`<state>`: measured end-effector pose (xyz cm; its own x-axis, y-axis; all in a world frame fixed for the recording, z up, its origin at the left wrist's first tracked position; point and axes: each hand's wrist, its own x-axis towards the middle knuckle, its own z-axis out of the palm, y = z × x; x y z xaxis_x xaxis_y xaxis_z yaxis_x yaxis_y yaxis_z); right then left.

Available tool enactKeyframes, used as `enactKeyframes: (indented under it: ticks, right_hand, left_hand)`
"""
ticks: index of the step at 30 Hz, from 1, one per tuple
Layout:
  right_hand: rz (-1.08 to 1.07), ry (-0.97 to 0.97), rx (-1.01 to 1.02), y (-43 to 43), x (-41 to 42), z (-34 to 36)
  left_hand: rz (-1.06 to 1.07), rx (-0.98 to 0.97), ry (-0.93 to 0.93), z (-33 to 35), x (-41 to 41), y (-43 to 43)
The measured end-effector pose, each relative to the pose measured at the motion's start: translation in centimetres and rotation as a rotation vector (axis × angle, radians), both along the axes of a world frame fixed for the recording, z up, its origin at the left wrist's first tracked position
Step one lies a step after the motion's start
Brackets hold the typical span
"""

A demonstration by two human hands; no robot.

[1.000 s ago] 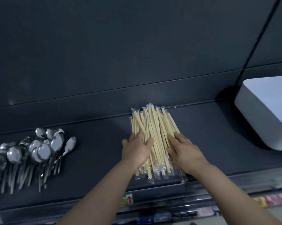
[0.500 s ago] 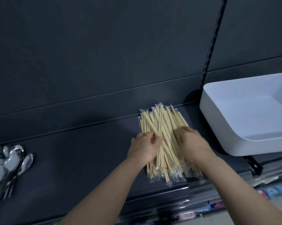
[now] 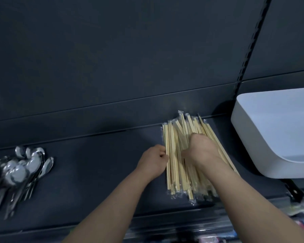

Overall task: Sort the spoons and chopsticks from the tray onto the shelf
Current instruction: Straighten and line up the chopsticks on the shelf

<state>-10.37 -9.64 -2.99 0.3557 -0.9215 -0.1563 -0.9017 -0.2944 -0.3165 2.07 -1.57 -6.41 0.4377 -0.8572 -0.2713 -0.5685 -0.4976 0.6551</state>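
Left hand [image 3: 154, 159] and right hand [image 3: 203, 149] are both at one pile, and reading the dark metal shelf [image 3: 95, 172] from its left end shows how far the sorting has got. At the far left lies a heap of shiny steel spoons [image 3: 19, 172], bowls toward the back panel and handles toward the front edge, loosely overlapped rather than lined up. Well apart from them, past a stretch of bare shelf, the left hand sits with its fingers curled against the left edge of a pile of pale wooden chopsticks [image 3: 175, 155] in clear plastic sleeves; I cannot tell whether it pinches the outermost sticks or only nudges them. The right hand is curled down over the middle of that pile and seems to grip a bundle, though its fingertips are hidden among the sticks. The pile fans out at its far end. Just beside it to the right stands the white plastic tray [image 3: 249, 141], and the part of its inside that shows holds nothing. Both kinds seem already moved and separated, so the task looks nearly done, with only squaring up the chopsticks left.
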Motion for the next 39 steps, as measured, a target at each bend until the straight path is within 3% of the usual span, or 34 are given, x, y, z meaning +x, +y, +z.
enactKeyframes:
  ticks: [3, 8, 10, 13, 16, 20, 26, 31, 36, 39]
  right_hand:
    - [-0.065, -0.172, 0.151, -0.1, -1.0, 0.0]
    - [-0.095, -0.341, 0.098, -0.7, -3.3, 0.1]
    - [-0.108, -0.468, 0.143, -0.6, -3.5, 0.1]
    - [-0.041, -0.619, 0.252, 0.4, -3.3, 0.4]
    - [0.153, -0.536, 0.246, 2.2, -1.9, 0.9]
    - [0.335, -0.658, 0.246, 4.4, 1.5, 1.5]
    - [0.411, -0.926, 0.211, 7.0, 7.3, 1.1]
    - [0.420, -0.847, 0.315, 9.4, 8.8, -2.4]
    - [0.451, -0.787, 0.371, 9.7, 9.5, -2.7]
    - [0.469, -0.669, 0.298, 9.6, 9.9, -2.5]
  left_hand:
    - [-0.039, 0.015, -0.048, 0.1, 0.3, 0.0]
    - [-0.060, -0.058, -0.206, 1.0, -0.4, -0.8]
    - [-0.023, -0.184, -0.124, 1.4, -1.0, -1.4]
    - [0.071, -0.378, 0.219, 2.5, -1.6, -2.3]
    - [0.112, -0.474, 0.512, 4.5, -1.3, -2.6]
    - [0.061, -0.669, 0.405, 8.3, 0.7, -1.2]
    - [-0.075, -0.680, 0.426, 11.2, 4.2, 3.0]
    - [-0.007, -0.553, 0.425, 8.0, 6.3, 5.6]
    - [-0.011, -0.554, 0.443, 7.6, 7.1, 5.9]
    - [0.073, -0.600, 0.456, 7.7, 8.0, 6.2]
